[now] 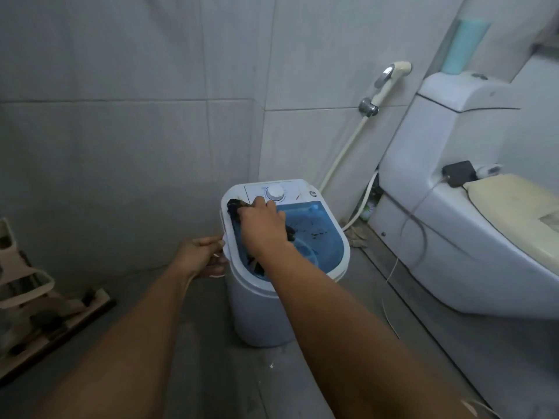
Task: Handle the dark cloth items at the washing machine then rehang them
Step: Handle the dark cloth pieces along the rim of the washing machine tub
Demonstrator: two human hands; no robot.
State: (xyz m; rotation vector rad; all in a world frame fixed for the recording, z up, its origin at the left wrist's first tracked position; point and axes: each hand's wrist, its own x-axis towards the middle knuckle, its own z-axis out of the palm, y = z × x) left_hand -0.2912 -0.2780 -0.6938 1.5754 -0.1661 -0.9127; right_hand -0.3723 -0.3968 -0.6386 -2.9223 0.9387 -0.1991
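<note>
Two bare forearms fill the lower frame, reaching up toward the centre. Grey tiled walls take the whole upper left and middle, and a white toilet (472,225) fills the right side, with a yellowed seat cover on its lid and a small black box beside the cistern. At centre stands the washer (260,309), a small white tub with a blue see-through lid and a white dial (275,193) on its top panel. A cream sprayer (390,77) hangs on the wall in the upper right, its hose running down behind the washer. At the lower left edge lies a pale frame-like thing, too cut off to identify. The right hand (263,225) is over the washer's left rim, fingers closed around the dark cloth (234,211), which trails along that rim and down under the wrist into the opening. The left hand (199,258) is curled around the white handle at the washer's left side, just beside the rim.
</note>
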